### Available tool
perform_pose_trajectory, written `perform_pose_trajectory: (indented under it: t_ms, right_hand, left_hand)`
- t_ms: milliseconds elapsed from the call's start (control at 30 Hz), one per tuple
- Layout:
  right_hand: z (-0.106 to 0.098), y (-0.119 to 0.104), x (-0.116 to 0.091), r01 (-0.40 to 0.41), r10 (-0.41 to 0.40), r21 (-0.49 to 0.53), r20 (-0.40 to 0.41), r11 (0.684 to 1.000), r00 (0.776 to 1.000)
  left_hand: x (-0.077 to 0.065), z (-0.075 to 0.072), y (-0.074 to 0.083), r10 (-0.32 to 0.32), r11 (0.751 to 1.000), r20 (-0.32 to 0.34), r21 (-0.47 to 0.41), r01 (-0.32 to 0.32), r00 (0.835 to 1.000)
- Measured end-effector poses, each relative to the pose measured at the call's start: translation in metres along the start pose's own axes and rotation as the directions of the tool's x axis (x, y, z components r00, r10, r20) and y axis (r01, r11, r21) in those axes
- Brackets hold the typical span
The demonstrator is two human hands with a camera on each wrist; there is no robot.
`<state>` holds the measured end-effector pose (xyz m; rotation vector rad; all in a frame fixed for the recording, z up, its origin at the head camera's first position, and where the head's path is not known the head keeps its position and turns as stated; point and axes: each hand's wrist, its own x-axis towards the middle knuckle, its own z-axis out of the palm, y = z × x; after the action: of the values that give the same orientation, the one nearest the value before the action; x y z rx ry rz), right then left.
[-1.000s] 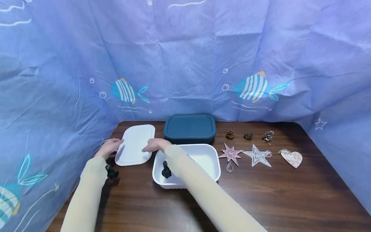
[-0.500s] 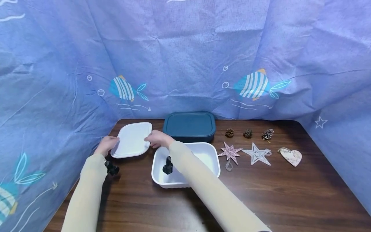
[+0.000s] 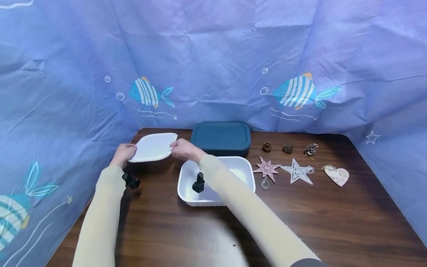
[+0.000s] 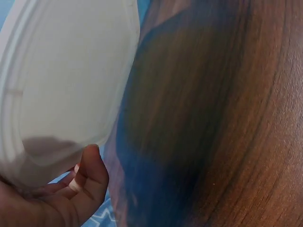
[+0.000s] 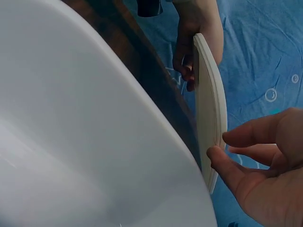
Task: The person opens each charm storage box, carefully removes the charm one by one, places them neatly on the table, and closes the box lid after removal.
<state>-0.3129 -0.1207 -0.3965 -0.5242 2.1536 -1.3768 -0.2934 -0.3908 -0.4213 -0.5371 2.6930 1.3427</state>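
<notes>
A white lid point(image 3: 155, 145) with rounded corners is held off the table between both hands, tilted in the head view. My left hand point(image 3: 124, 152) grips its left edge; the left wrist view shows the thumb on one face of the lid point(image 4: 75, 80) and the other fingers behind. At the opposite edge my right hand point(image 3: 184, 148) pinches the rim between thumb and fingers, plain in the right wrist view, where the lid point(image 5: 210, 99) appears edge-on. Beneath my right forearm stands a white rectangular container point(image 3: 191, 203) without a cover, partly hidden by the sleeve.
Behind the container sits a dark blue lidded box point(image 3: 221, 136). To the right lie several ornaments: a pink star point(image 3: 267, 168), a silver star point(image 3: 297, 171), a heart point(image 3: 337, 175) and three pine cones point(image 3: 288, 148). A blue fish-print cloth point(image 3: 217, 66) hangs behind the table.
The white lid has risen from the table and tilted, both hands lifting it by its edges. My right fingers have closed on its right rim. The container and ornaments stay in place.
</notes>
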Motion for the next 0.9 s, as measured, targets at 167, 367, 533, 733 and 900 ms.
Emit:
perform_pose_trajectory:
  t_ms: [167, 367, 533, 733, 900]
  right_hand:
    - [-0.004, -0.004, -0.001, 0.048, -0.049, -0.031, -0.054, 0.998, 0.997]
    - [-0.005, -0.001, -0.003, 0.081, -0.087, -0.07, -0.091, 0.994, 0.992]
    - [-0.008, 0.002, -0.004, 0.107, -0.121, -0.12, -0.118, 0.987, 0.986]
    - [-0.016, -0.002, -0.007, 0.102, -0.118, -0.115, -0.151, 0.988, 0.981]
    - [-0.025, -0.004, -0.012, 0.086, -0.103, -0.101, -0.172, 0.991, 0.98]
  left_hand:
    - [0.001, -0.001, 0.007, -0.003, 0.998, -0.017, -0.064, 0.002, 1.0]
    - [-0.001, 0.003, 0.011, -0.025, 0.993, 0.0, -0.114, 0.025, 1.0]
    - [-0.002, 0.004, 0.015, -0.03, 0.989, 0.005, -0.148, 0.03, 1.0]
    - [-0.004, -0.001, 0.027, -0.018, 0.978, 0.021, -0.208, 0.022, 1.0]
    - [-0.007, -0.003, 0.036, 0.028, 0.947, 0.037, -0.321, -0.014, 0.999]
